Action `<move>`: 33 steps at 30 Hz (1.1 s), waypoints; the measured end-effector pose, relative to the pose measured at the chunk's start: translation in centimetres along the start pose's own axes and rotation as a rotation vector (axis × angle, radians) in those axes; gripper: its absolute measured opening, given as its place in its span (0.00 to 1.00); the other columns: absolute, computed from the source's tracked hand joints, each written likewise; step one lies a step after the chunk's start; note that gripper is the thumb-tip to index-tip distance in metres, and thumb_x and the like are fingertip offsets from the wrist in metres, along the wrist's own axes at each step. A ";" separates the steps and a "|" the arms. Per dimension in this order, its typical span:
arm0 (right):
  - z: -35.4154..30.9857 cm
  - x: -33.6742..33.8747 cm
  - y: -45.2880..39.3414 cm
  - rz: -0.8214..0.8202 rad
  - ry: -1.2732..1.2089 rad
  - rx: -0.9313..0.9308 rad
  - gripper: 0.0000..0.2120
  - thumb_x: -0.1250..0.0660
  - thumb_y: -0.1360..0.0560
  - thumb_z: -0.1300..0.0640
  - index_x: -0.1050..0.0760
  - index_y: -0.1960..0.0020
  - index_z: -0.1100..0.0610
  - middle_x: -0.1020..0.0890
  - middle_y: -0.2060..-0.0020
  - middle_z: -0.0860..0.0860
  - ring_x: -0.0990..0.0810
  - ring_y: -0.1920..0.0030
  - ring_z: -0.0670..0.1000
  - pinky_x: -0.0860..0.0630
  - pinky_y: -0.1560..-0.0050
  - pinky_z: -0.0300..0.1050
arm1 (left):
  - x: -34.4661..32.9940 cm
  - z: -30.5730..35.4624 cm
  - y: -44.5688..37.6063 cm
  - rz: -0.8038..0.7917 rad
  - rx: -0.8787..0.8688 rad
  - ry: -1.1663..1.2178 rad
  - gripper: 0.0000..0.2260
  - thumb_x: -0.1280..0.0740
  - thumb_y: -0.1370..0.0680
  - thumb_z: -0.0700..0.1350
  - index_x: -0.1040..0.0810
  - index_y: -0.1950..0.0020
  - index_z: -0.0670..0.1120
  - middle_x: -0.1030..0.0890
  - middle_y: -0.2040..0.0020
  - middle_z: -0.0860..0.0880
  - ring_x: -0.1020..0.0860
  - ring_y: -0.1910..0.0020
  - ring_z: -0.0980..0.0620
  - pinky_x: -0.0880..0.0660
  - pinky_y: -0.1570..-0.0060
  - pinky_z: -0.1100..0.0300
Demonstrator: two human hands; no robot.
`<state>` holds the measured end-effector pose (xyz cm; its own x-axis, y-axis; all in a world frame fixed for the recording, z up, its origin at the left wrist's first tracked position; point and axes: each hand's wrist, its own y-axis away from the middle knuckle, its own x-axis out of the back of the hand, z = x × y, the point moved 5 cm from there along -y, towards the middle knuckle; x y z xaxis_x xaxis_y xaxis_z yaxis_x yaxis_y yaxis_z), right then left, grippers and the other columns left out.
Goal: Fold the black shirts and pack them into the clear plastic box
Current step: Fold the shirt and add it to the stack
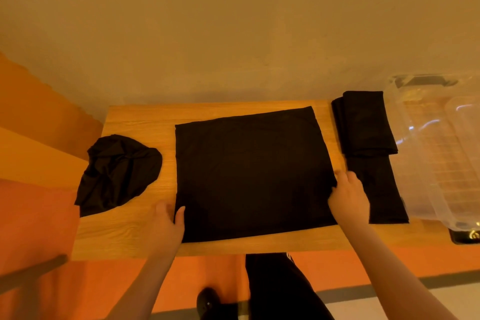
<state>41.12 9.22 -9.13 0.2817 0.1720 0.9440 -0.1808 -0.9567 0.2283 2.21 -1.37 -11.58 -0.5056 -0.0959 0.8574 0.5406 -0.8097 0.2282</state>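
Black shirt [252, 174], half-folded: lying flat as a broad, nearly square panel at the centre of the frame, on a light wooden table [124, 231]. Its top edge is tilting, rising toward the upper right; the long axis is running slightly more left-to-right than front-to-back.

Surface and room: the table is standing against a plain beige wall [233, 34]; orange flooring is showing at lower left and below the table's near edge.

Left hand [166, 226]: resting at the panel's lower-left corner, thumb on top of the cloth, fingers going under the edge, pinching it.

Right hand [348, 195]: sitting on the panel's right edge, fingers curling onto the fabric; cannot tell whether they are gripping or only pressing.

Crumpled shirt [119, 171]: bunching in a heap at centre left, apart from the panel.

Folded shirts [368, 148]: lying as long narrow strips at centre right, long axis running front-to-back, just beside the clear plastic box [426, 153] at the right edge.
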 end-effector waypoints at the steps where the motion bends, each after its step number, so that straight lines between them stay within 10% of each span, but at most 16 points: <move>1: -1.5 0.2 -1.0 0.022 0.000 0.088 0.20 0.39 0.23 0.62 0.34 0.32 0.59 0.28 0.38 0.57 0.27 0.41 0.56 0.27 0.50 0.47 | -0.2 1.4 -0.7 0.003 -0.098 -0.018 0.14 0.35 0.23 0.48 0.26 0.43 0.40 0.22 0.49 0.42 0.23 0.53 0.45 0.24 0.59 0.50; 6: -7.3 -1.3 -7.9 -0.057 -0.010 0.274 0.24 0.42 0.20 0.56 0.41 0.26 0.58 0.37 0.28 0.55 0.38 0.28 0.54 0.37 0.32 0.47 | -2.1 7.4 -7.4 -0.018 -0.214 -0.052 0.23 0.37 0.22 0.47 0.34 0.30 0.39 0.32 0.30 0.40 0.36 0.30 0.43 0.38 0.31 0.50; 15: -7.2 -0.5 -20.3 -0.092 -0.037 0.185 0.23 0.36 0.23 0.55 0.34 0.30 0.60 0.32 0.32 0.58 0.38 0.31 0.60 0.35 0.36 0.58 | -1.4 7.7 -20.0 -0.025 0.060 -0.076 0.21 0.35 0.23 0.51 0.30 0.32 0.45 0.32 0.33 0.41 0.35 0.34 0.39 0.35 0.36 0.45; 20: -6.9 0.3 -20.9 -0.033 -0.182 0.193 0.11 0.33 0.25 0.59 0.24 0.47 0.65 0.25 0.45 0.59 0.27 0.42 0.59 0.31 0.43 0.49 | -1.2 8.7 -21.0 -0.031 -0.037 0.025 0.10 0.32 0.24 0.44 0.21 0.46 0.40 0.24 0.46 0.41 0.26 0.46 0.44 0.31 0.49 0.58; 33: -6.3 0.7 -21.2 0.100 -0.526 -0.141 0.11 0.40 0.21 0.65 0.28 0.40 0.63 0.24 0.43 0.59 0.24 0.52 0.51 0.30 0.55 0.40 | -1.8 11.4 -22.2 0.100 0.031 0.268 0.11 0.36 0.21 0.44 0.26 0.42 0.40 0.25 0.52 0.45 0.27 0.53 0.49 0.32 0.57 0.59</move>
<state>39.21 31.13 -11.85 0.6831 -0.0930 0.7244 -0.3452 -0.9152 0.2080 -1.18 23.37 -12.92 -0.6062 -0.3269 0.7250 0.6146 -0.7711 0.1663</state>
